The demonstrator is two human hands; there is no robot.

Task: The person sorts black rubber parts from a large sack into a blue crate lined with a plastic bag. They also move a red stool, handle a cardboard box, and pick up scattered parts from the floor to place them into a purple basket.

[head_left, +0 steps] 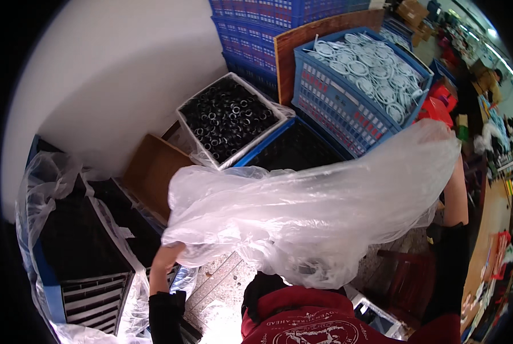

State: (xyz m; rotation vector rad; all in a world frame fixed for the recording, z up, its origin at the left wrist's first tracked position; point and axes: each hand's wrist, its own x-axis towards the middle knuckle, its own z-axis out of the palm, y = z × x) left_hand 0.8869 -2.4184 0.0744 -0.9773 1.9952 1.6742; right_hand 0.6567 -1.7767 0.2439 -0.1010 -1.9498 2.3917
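Observation:
A large sheet of clear plastic film (302, 206), perhaps a big bag, is stretched in loose folds across the space before me. My left hand (166, 258) is closed on its left end, low down, with the fingertips partly hidden by the film. Out to the right and higher up, my right hand (438, 132) grips the other end; its fingers show only dimly through the plastic. The film hangs lowest in the middle, in front of my red shirt (308, 321).
Beyond the film stand a white box of black rings (228, 117) and a blue crate (336, 109) heaped with white ring-shaped parts. An open cardboard box (153, 169) and plastic-draped crates (53, 292) are at left. A red stool (402, 281) stands at lower right, near a long workbench (494, 223).

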